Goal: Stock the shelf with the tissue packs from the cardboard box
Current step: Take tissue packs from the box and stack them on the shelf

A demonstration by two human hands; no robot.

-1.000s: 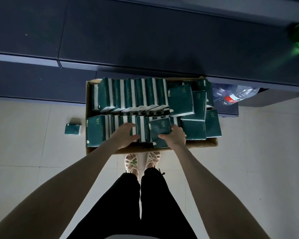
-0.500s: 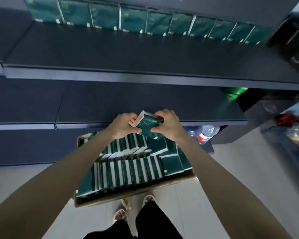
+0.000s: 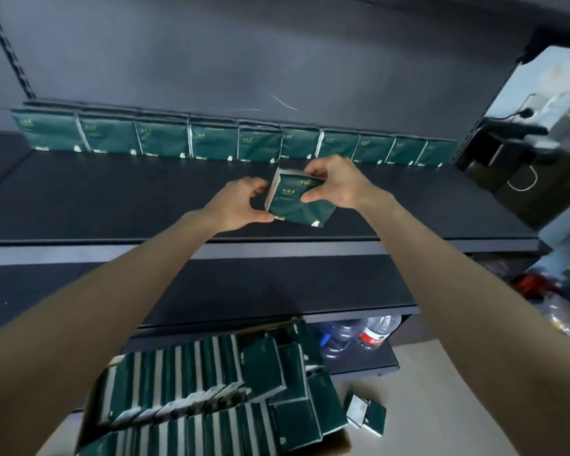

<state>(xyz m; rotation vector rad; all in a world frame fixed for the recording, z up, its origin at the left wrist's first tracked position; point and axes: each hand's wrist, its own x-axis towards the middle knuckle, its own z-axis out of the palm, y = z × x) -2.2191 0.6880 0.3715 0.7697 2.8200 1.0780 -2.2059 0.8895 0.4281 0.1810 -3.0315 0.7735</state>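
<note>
Both my hands hold one dark green tissue pack (image 3: pixel 293 205) upright over the dark upper shelf (image 3: pixel 112 199). My right hand (image 3: pixel 338 184) grips its top and right side with curled fingers. My left hand (image 3: pixel 241 205) pinches its left white edge. A row of several matching green packs (image 3: pixel 211 144) stands along the back of that shelf. Below, the cardboard box (image 3: pixel 339 437) on the floor is full of tissue packs (image 3: pixel 195 399) standing on edge.
A lower dark shelf (image 3: pixel 260 287) lies under the upper one. Plastic water bottles (image 3: pixel 372 334) lie on the bottom level. Two loose packs (image 3: pixel 366 414) sit on the floor right of the box. Dark equipment (image 3: pixel 507 143) stands at the shelf's right end.
Both hands lifted a pack out of the box and raised it to the upper shelf. The view tilted up from the box to the shelf.
</note>
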